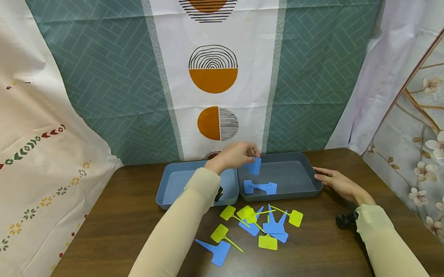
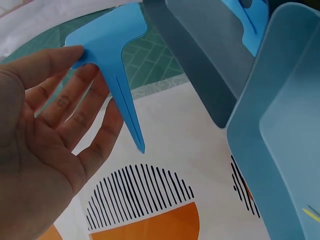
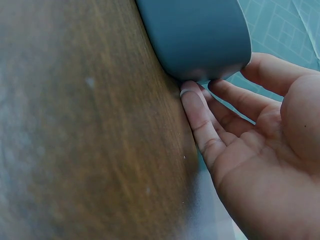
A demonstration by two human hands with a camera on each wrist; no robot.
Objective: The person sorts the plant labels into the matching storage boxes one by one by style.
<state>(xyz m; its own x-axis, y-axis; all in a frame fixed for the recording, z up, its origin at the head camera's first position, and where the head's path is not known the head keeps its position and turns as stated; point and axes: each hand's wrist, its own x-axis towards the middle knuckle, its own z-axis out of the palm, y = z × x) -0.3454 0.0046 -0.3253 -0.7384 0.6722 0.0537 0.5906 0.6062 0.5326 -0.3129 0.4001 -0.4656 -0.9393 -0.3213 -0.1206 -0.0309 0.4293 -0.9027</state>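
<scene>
In the head view, my left hand (image 1: 234, 155) holds a blue T-shaped plant label (image 1: 255, 166) over the dark gray tray (image 1: 292, 174), yellow labels (image 1: 268, 242) lying on the counter (image 1: 128, 231) nearer me than those fingers. At my left wrist, thumb and fingers clamp its broad end. At my right wrist, my right hand (image 3: 260, 135) touches the tray's outer wall, fingers apart.

The left hand (image 1: 236, 155) hides the dark-grey rectangular tray's (image 1: 286, 177) far-left corner; the brown wooden desk's (image 1: 108, 223) near edge is cut off.
</scene>
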